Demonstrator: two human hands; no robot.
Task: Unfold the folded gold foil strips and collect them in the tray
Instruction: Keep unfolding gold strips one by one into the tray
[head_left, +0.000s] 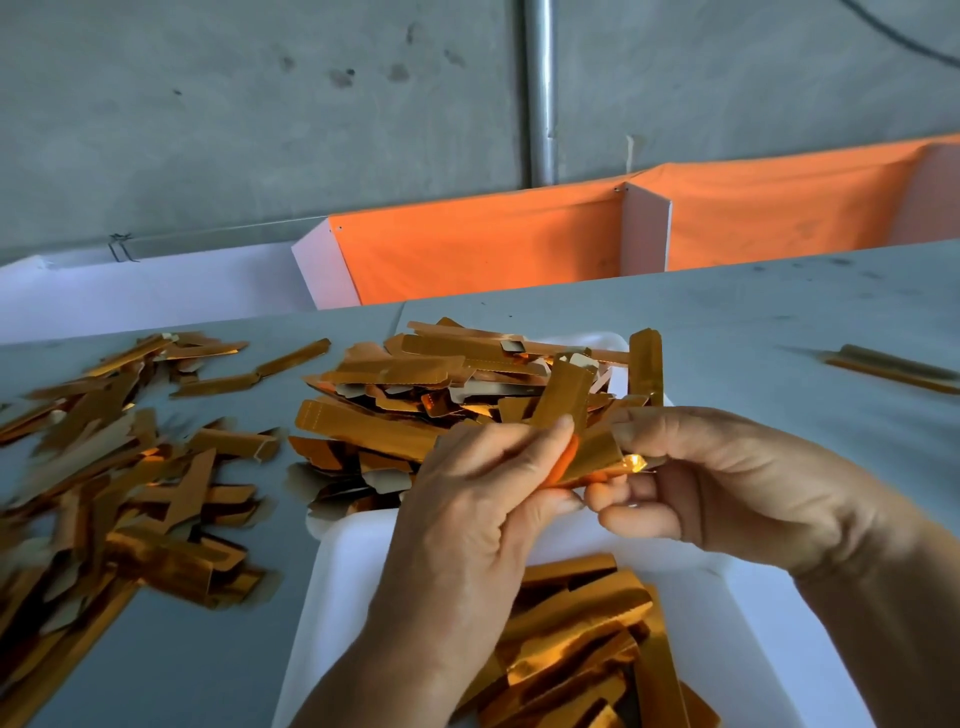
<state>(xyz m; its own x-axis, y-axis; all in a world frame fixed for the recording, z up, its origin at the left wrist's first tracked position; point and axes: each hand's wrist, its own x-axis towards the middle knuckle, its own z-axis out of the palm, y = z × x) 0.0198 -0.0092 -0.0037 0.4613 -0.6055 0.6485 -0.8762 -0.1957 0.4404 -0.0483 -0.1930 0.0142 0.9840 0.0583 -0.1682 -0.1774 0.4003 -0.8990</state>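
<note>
While both hands, left (483, 499) and right (727, 483), pinch one strip (592, 457), flattening the crease fully above the tray (353, 561) seems best.

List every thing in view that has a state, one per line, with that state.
Left hand: pinching the held strip.
Right hand: pinching the same strip.
Held strip: bent, above the near tray.
Near tray: holds a layer of strips.
Far tray: heaped with strips.
Loose strips: scattered on the table, left.
</note>
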